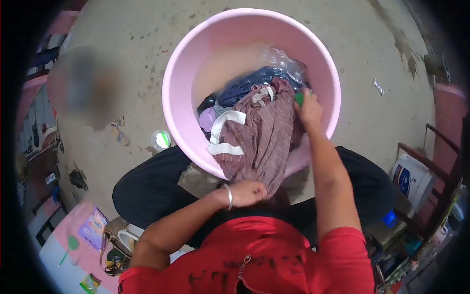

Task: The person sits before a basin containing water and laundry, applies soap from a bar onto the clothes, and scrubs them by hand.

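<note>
A large pink tub point(171, 93) stands between my knees with murky water and wet clothes inside. Draped over its near rim is a brown checked shirt point(269, 132) with white bands. My left hand point(247, 192), wearing a white bangle, is closed on the shirt's near end, just outside the tub. Inside the right part of the tub, my right hand point(310, 110) is closed around a small green object point(299, 99) beside the shirt. Most of that object is hidden by my fingers. Dark blue cloth point(249, 83) and a light purple piece point(207, 119) lie behind and left of the shirt.
A small clear container point(160, 140) with something green sits on the floor left of the tub. At right stand a white bucket point(413, 179) and a dark wooden frame point(435, 169). A purple packet point(93, 228) lies at lower left.
</note>
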Motion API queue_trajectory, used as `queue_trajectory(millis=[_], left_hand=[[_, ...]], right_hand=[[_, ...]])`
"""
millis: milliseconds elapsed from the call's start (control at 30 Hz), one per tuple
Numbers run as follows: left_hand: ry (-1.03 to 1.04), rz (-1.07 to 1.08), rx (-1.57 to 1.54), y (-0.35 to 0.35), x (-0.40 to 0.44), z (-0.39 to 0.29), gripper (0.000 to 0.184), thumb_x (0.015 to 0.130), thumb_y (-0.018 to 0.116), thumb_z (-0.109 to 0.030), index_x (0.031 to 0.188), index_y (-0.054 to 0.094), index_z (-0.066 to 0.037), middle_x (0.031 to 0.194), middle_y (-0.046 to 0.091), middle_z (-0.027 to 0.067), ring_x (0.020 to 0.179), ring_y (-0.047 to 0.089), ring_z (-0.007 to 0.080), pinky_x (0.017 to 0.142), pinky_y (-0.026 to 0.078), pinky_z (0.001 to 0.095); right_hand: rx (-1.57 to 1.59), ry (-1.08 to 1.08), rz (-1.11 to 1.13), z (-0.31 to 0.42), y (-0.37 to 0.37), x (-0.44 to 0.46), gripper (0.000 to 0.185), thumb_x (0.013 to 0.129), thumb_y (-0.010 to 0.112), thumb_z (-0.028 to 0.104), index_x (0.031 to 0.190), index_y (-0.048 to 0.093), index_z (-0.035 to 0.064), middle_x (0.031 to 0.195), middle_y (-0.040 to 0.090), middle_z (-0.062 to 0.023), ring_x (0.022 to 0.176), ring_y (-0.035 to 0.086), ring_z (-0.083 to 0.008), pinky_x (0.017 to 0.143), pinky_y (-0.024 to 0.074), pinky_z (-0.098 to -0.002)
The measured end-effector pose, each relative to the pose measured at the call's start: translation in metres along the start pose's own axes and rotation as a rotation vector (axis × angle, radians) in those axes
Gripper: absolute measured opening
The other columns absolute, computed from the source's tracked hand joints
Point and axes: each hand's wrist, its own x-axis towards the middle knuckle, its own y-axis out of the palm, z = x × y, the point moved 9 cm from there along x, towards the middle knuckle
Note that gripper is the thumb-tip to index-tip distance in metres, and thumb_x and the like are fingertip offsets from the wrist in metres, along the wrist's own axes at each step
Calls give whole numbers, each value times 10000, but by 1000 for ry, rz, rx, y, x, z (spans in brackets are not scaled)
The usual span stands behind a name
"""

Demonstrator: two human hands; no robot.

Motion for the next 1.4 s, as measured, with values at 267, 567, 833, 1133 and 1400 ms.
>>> queue_trajectory(millis=[267, 567, 833, 1133, 1400], left_hand=[[-17, -1172, 722, -185, 58, -47, 361, 740, 677, -163, 1034, 517, -25, 1032, 531, 181, 1008, 507, 355, 858, 428, 430], [165, -1145, -437, -200, 15, 62, 259, 910, 465, -221, 1030, 567, -14, 1032, 627, 121, 910, 603, 280, 808, 479, 407], [180, -872, -1581, -110, -11, 27, 380, 933, 385, -302, 1155, 561, -48, 1157, 598, 137, 1076, 566, 312, 957, 425, 486], [376, -610, -1471, -121, -118, -78, 468, 945, 347, -342, 1225, 502, 1, 1218, 549, 205, 1113, 537, 360, 969, 413, 504], [304, -522, -1462, -96, -67, -54, 434, 919, 393, -312, 1174, 548, 4, 1168, 590, 179, 1054, 576, 319, 939, 440, 463]], right_hand=[[137, 59, 96, -14, 14, -54, 581, 690, 717, 206, 1187, 424, 141, 1031, 548, -206, 913, 596, -384, 782, 487, -464], [560, 51, -101, -21, 4, -52, 563, 675, 703, 214, 1160, 446, 86, 1002, 576, -200, 940, 582, -377, 795, 470, -436], [693, -408, 150, 159, -3, -119, 502, 675, 710, 269, 1115, 528, 110, 995, 575, -190, 973, 582, -365, 813, 477, -440], [54, 18, 0, -12, 6, -17, 501, 732, 694, 275, 1141, 462, 100, 1037, 537, -205, 878, 602, -375, 757, 493, -474], [731, -343, 58, 132, -14, -82, 463, 689, 684, 261, 1089, 513, 103, 999, 580, -198, 912, 594, -377, 799, 483, -440]])
